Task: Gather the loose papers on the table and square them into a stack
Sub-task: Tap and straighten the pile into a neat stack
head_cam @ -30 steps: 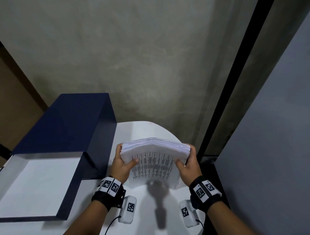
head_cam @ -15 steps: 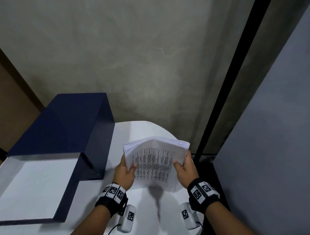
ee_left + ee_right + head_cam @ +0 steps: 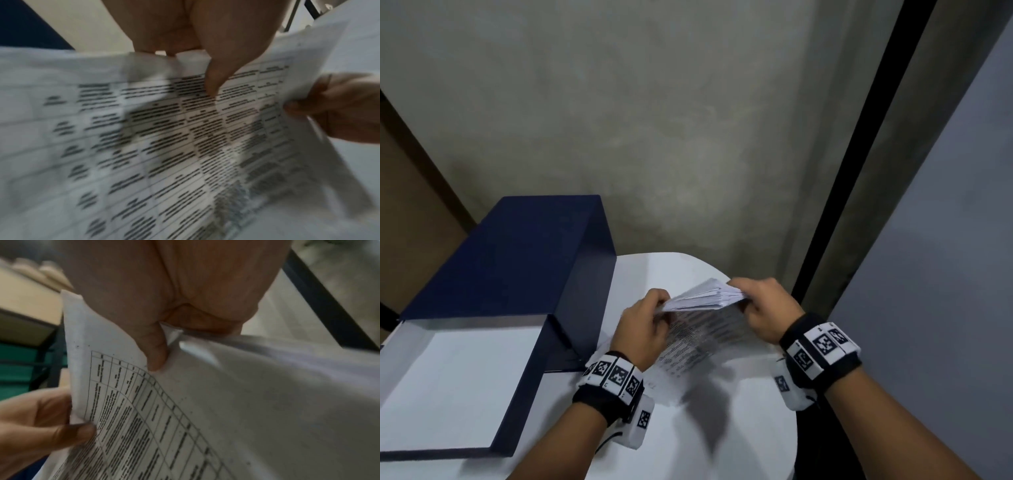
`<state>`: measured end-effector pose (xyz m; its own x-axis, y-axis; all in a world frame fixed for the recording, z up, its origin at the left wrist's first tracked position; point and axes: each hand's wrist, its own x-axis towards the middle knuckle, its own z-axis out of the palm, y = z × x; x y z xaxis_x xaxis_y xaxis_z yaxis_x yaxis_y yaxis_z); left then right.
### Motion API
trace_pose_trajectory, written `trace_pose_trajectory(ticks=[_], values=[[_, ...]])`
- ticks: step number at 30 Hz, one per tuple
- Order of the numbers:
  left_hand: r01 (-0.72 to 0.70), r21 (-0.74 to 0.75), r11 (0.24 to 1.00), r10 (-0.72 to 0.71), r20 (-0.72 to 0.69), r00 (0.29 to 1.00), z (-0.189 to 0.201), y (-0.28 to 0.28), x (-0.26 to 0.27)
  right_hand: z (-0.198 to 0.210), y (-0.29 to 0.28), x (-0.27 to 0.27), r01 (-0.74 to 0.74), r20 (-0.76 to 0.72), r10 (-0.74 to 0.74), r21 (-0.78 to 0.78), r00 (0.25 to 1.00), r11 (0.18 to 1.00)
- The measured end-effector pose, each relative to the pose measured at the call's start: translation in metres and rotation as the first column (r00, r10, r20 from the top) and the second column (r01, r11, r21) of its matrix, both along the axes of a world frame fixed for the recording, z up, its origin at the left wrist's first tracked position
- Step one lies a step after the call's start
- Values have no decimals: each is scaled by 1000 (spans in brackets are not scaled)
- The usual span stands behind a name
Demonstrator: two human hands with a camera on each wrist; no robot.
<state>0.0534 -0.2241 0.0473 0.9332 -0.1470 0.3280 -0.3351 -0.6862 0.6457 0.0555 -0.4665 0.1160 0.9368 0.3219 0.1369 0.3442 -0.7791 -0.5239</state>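
A sheaf of printed papers (image 3: 705, 329) with tables of text is held over the white table (image 3: 739, 428), its lower edge down near the tabletop. My left hand (image 3: 650, 322) grips the top left corner, thumb on the printed face (image 3: 211, 84). My right hand (image 3: 760, 308) grips the top right corner, and its thumb (image 3: 156, 356) presses the front sheet. In the left wrist view the papers (image 3: 164, 146) fill the picture, blurred. In the right wrist view the papers (image 3: 226, 410) bend under the hand's grip. The top edge fans out a little, and the sheets look uneven.
An open dark blue box (image 3: 517, 274) with a white inside stands on the table's left part, close to my left wrist. The table's rounded right edge (image 3: 794, 428) lies under my right wrist. A grey wall and a black post (image 3: 859, 171) stand behind.
Both hands have shifted from the sides of the sheaf up to its top corners. The sheaf has tipped and dropped lower, and its top edge now slants up to the right.
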Motion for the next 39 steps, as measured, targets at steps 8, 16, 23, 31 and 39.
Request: trace_pose_trajectory(ticks=[8, 16, 23, 31, 39], values=[[-431, -550, 715, 100, -530, 842, -64, 69, -4, -29, -67, -7, 236, -250, -112, 550, 962, 801], [-364, -710, 603, 3, -455, 891, -50, 48, -3, -86, -51, -26, 428, -354, -245, 668, 902, 609], [-372, -399, 838, 116, -536, 836, -90, 46, -21, -179, -28, -58, 529, -479, -308, 443, 822, 724], [-389, -455, 801, 70, -574, 816, -88, 53, -20, -170, -30, -57, 641, -551, -361, 484, 752, 596], [-350, -694, 629, 43, -419, 907, -69, 41, -15, -146, -27, -49, 566, -445, -349, 660, 825, 495]])
